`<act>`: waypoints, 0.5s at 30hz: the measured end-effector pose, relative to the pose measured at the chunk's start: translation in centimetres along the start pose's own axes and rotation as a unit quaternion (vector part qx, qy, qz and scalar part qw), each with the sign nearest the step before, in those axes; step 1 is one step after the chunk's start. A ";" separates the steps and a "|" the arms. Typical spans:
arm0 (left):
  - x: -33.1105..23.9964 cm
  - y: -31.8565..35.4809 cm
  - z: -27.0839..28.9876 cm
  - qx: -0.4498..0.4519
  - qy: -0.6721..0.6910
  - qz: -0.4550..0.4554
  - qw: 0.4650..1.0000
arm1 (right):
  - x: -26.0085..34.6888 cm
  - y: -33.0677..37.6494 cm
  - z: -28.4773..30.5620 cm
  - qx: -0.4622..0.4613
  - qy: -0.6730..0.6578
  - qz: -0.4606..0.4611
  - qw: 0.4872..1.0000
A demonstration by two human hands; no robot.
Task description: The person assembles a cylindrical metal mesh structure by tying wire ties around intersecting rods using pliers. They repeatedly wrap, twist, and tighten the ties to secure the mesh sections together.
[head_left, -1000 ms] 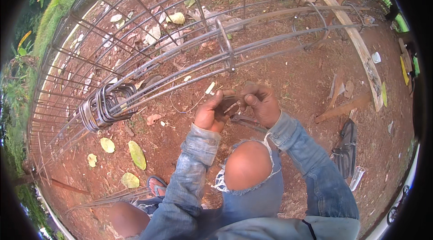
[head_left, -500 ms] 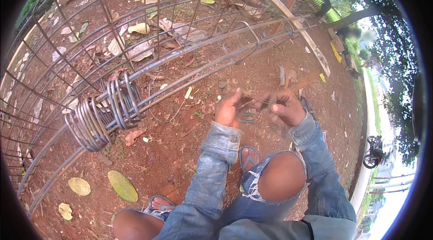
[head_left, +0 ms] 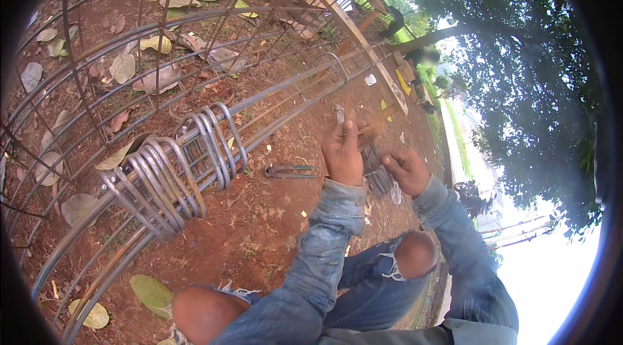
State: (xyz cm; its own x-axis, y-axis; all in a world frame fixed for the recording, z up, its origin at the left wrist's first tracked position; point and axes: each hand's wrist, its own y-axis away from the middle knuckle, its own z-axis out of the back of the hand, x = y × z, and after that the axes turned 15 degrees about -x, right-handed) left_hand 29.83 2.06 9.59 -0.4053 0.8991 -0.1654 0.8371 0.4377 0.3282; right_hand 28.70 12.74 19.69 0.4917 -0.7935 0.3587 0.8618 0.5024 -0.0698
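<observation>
Left hand (head_left: 342, 153) is raised, fingers pinched on a bundle of thin tie wire (head_left: 375, 166); right hand (head_left: 407, 170) grips the same strands just beside it. Pincers (head_left: 290, 171) lie on the red soil left of the left hand, near the stacked steel stirrups (head_left: 172, 173) on the rebar cage (head_left: 272, 101).

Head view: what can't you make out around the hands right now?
- What the left hand pinches: too thin, fingers cover it.
- Right hand grip: fingers curl away.
- Dark bundle between the hands: blurred, partly hidden.
- Rebar cage: cut off by the rim.
</observation>
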 end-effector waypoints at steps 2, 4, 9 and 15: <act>-0.7 0.5 -0.3 0.025 0.011 -0.015 1.000 | -1.2 0.5 -0.6 -0.028 -0.029 0.045 0.998; -1.1 1.6 0.3 0.058 -0.117 -0.151 0.980 | -1.7 0.5 -1.5 -0.059 -0.061 0.072 0.994; -4.3 0.4 2.0 -0.042 -0.164 -0.347 0.922 | 1.5 2.1 -4.8 0.180 -0.431 -0.203 0.861; -6.2 2.2 -0.2 -0.048 -0.043 -0.238 0.969 | -1.7 -1.5 -6.9 0.175 -0.461 -0.084 0.866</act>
State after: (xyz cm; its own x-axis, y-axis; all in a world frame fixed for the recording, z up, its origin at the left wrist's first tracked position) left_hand 34.06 -2.53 11.50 -0.7014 0.5927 -0.3958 0.5223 0.8053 0.2805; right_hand 27.43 10.96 12.81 -0.0842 -0.3353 0.9383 0.7415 0.6080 0.2838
